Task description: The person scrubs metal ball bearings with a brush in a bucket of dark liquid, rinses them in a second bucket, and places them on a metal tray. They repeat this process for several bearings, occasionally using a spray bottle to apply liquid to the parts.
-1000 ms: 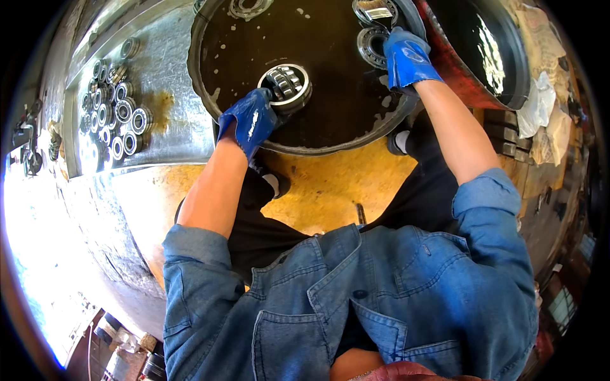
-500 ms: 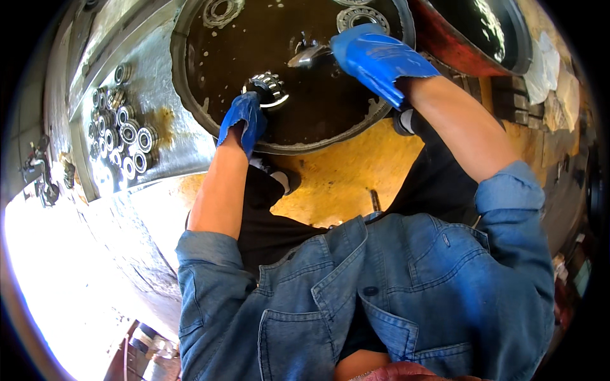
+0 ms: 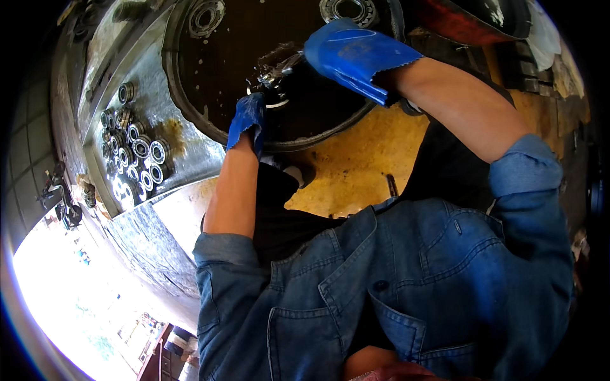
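A round pan (image 3: 202,124) of dark liquid lies in front of me. My left hand (image 3: 246,120), in a blue glove, is closed on a shiny roller bearing (image 3: 273,89) just over the liquid near the pan's near left side; its fingertips are partly hidden. To the right, my right hand (image 3: 356,57), also blue-gloved, is closed with its fingers toward the bearing. A blurred, glinting streak lies between that hand and the bearing; what the hand holds I cannot make out. Farther back in the pan are a large bearing ring (image 3: 206,19) and another bearing (image 3: 365,14).
Several small bearings (image 3: 141,148) are clustered on a metal tray (image 3: 181,166) left of the pan. A red-sided container (image 3: 454,24) of dark liquid stands at the far right. Below the pan is a yellow surface (image 3: 356,165).
My right hand has moved left, closer to the bearing. My left hand still grips the bearing, which has turned or tilted slightly. The whole view has shifted a little.
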A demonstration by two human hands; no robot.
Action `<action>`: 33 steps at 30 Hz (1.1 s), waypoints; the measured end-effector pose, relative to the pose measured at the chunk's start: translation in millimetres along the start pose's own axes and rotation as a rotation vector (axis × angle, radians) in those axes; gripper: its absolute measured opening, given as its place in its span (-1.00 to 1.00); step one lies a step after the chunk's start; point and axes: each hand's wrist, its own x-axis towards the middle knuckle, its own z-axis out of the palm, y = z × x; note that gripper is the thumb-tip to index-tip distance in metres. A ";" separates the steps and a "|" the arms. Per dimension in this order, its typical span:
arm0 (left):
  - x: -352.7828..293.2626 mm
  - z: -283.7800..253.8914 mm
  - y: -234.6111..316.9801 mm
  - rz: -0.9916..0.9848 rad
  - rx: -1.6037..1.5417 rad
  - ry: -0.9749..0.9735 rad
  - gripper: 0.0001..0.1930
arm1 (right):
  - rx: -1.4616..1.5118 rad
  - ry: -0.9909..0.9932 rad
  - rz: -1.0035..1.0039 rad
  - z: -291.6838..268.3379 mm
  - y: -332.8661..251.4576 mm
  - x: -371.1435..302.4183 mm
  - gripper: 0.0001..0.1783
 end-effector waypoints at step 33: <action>-17.8 -49.6 47.2 -0.200 -0.307 0.005 -0.67 | 0.672 0.017 -0.018 11.9 30.4 0.8 -0.88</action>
